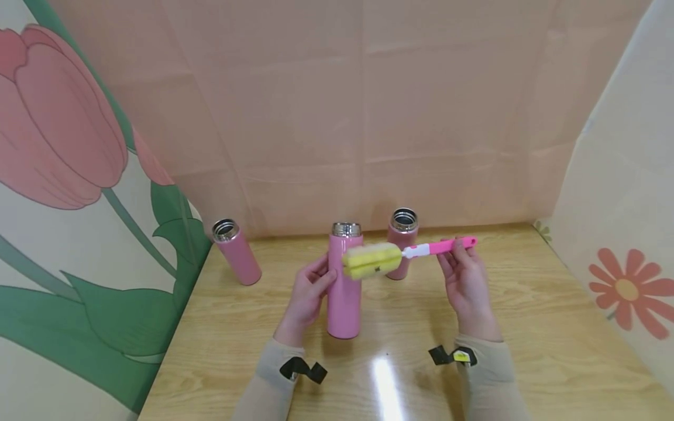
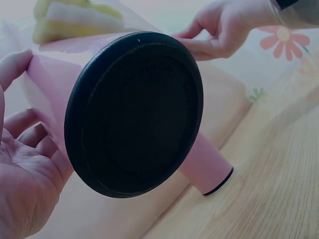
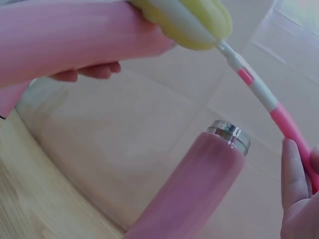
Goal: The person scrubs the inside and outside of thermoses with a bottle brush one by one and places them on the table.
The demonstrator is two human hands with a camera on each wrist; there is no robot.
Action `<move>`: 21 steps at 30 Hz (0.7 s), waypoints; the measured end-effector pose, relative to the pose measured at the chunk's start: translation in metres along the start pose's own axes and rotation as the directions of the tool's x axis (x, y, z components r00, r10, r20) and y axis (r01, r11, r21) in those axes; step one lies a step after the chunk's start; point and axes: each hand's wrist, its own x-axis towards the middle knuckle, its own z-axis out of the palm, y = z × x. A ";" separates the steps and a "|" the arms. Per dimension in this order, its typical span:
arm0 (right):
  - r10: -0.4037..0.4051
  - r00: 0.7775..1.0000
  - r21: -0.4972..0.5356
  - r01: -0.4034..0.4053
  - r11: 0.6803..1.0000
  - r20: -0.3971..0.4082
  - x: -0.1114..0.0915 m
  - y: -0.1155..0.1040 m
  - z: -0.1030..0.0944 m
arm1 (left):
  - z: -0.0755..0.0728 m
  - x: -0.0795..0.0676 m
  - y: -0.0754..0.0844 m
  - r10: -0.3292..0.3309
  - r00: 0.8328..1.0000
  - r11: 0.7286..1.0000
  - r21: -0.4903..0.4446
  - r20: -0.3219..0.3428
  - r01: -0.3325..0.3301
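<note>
My left hand (image 1: pixel 308 292) grips a pink thermos bottle (image 1: pixel 344 310) round its side, raised off the table and roughly upright, its steel mouth uncapped. In the left wrist view the black base (image 2: pixel 134 114) of this thermos faces the camera. My right hand (image 1: pixel 466 280) pinches the pink handle of a bottle brush (image 1: pixel 453 245) between thumb and fingers. The brush lies nearly level, its yellow and white sponge head (image 1: pixel 372 261) pointing left, in front of the upper part of the thermos. Whether the sponge touches the thermos I cannot tell.
Two more uncapped pink thermoses stand on the wooden table (image 1: pixel 526 304) near the back: one at the left (image 1: pixel 239 257), one behind the brush (image 1: pixel 402 234). A peach cloth (image 1: pixel 295 146) hangs behind, with flower-printed walls at both sides.
</note>
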 end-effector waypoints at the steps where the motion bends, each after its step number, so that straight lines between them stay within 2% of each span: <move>1: -0.005 1.000 0.025 0.005 1.000 -0.009 0.000 0.000 0.001 | 0.000 0.000 0.000 -0.004 1.000 1.000 0.002 0.008 0.004; 6: 0.000 0.998 0.120 0.008 0.993 -0.067 0.000 0.000 0.004 | 0.002 -0.001 0.001 -0.034 0.998 0.999 0.021 0.046 0.033; 13: 0.007 0.993 0.156 0.012 0.988 -0.116 -0.002 0.002 0.007 | 0.002 -0.002 0.001 -0.049 0.995 0.998 0.046 0.090 0.045; 17: -0.009 0.992 0.140 0.026 0.990 -0.127 -0.002 0.003 0.008 | -0.001 0.000 -0.002 -0.048 0.996 0.998 0.050 0.072 0.044; 21: -0.021 0.990 0.135 0.040 0.990 -0.142 -0.001 0.004 0.008 | -0.002 0.002 -0.005 -0.075 0.997 0.994 0.082 0.019 0.073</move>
